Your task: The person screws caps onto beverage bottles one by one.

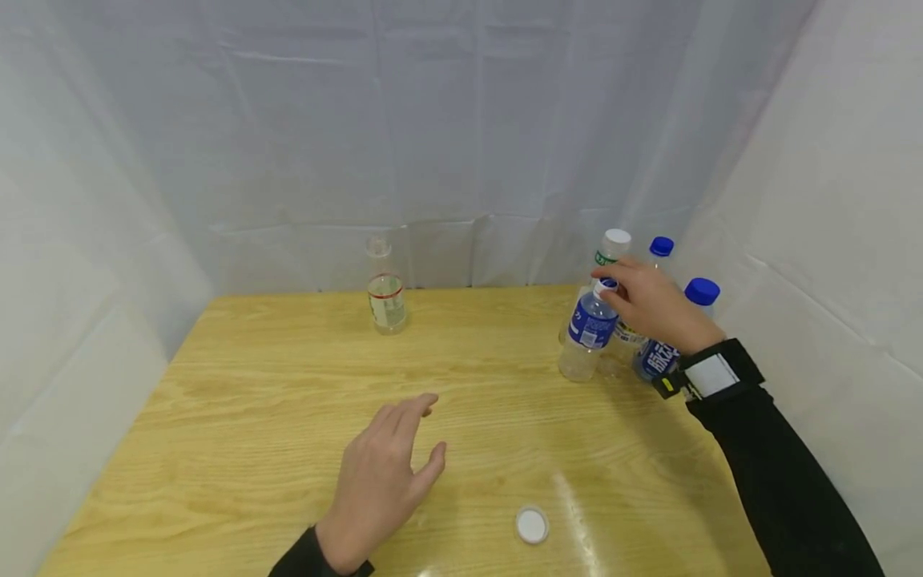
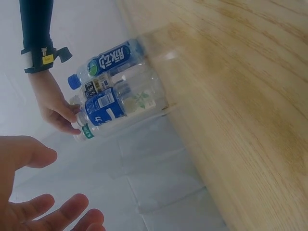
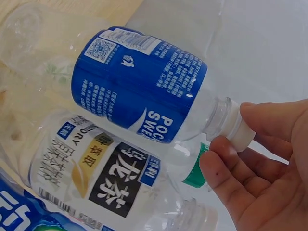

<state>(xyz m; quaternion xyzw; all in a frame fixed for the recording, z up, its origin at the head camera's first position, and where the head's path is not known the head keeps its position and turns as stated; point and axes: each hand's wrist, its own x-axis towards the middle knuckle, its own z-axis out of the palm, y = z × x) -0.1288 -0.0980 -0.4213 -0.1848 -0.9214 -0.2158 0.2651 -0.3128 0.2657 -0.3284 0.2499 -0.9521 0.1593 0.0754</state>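
Note:
My right hand (image 1: 649, 303) pinches the white cap (image 3: 239, 129) of a clear plastic Pocari Sweat bottle (image 3: 139, 84) with a blue label, its thumb on one side and fingers on the other. The bottle's base is at or near the tabletop in the head view; contact is unclear. Close behind it stand a tea bottle (image 3: 96, 175) with a black and white label and a bottle with a big blue cap (image 1: 702, 291). Low over the front of the table, my left hand (image 1: 382, 473) has its fingers loosely extended and holds nothing.
A clear bottle with a red-ringed label (image 1: 388, 303) stands alone at the back left. One white round cap (image 1: 532, 525) lies near the front of the wooden table (image 1: 238, 417). Behind the right hand are a white-capped bottle (image 1: 618, 236) and another blue cap (image 1: 661, 247). Pale sheets surround the table.

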